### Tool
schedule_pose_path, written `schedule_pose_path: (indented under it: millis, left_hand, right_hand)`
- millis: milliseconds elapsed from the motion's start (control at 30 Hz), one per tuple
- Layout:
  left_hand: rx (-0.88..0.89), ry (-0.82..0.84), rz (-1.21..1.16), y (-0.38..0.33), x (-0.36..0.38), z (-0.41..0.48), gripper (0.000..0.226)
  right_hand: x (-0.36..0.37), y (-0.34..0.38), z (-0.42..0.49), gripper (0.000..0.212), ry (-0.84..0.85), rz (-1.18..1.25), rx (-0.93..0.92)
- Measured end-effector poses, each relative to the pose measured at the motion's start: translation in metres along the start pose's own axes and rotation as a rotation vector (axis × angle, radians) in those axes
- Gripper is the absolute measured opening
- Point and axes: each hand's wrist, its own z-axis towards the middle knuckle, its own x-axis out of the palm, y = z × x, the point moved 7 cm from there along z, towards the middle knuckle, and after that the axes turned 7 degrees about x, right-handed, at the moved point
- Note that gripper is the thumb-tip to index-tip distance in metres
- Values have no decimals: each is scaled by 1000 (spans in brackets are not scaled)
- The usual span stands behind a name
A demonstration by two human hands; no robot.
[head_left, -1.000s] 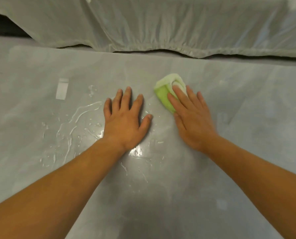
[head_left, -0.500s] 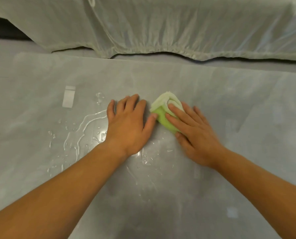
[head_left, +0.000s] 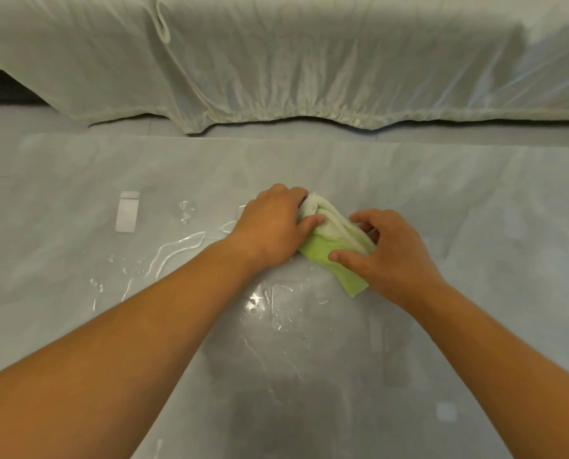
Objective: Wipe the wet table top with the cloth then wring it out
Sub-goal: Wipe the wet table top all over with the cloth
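Fingertips of the left hand [head_left: 269,223] are hidden behind the folded green-and-white cloth [head_left: 329,248]; both forearms are cut off by the frame. The left hand curls round the cloth's far end, thumb on top. The right hand [head_left: 392,256] pinches its near end, fingers bent. The cloth sits mid-way across the wet grey table top [head_left: 475,226], right of water streaks [head_left: 177,250].

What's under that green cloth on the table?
The cloth is over the grey table top, gripped by the left hand and right hand. Water streaks show beside it; whatever lies directly beneath is covered.
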Motion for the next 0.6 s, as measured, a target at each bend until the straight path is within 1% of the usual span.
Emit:
schedule_pose_path:
  millis: [67,100,200,233,300,367,433,500,567,600]
  left_hand:
    - [24,-28,-44,-5,-1,-6,34]
    - [27,-60,-113,-6,-2,-8,31]
    - [76,-121,-307,-11,-5,-15,23]
    - [81,-111,-356,-13,-4,-17,23]
    - [83,-96,-429,-15,-3,-20,23]
    - [87,-128,-519,-15,-7,-20,23]
    - [100,-179,-626,-17,-18,-16,25]
    - [139,-234,-638,-20,-33,-11,21]
    - [174,-248,-538,-21,-42,-10,14]
    - [175,-230,-474,-17,-41,-13,13]
  right_hand:
    - [-1,2,0,66,26,-32,5]
    - [-1,4,0,63,35,-62,-7]
    - [1,11,-2,40,25,-117,-69]
    - [1,13,-3,35,15,-104,-82]
    - [2,13,-7,33,21,-54,-86]
    - [-1,15,-6,33,52,46,-68]
    - [-12,21,1,30,28,140,-69]
    - [-28,34,8,28,-85,96,-146]
    - [-32,46,8,27,-174,17,-258]
    - [-26,49,6,29,-171,-18,-301]
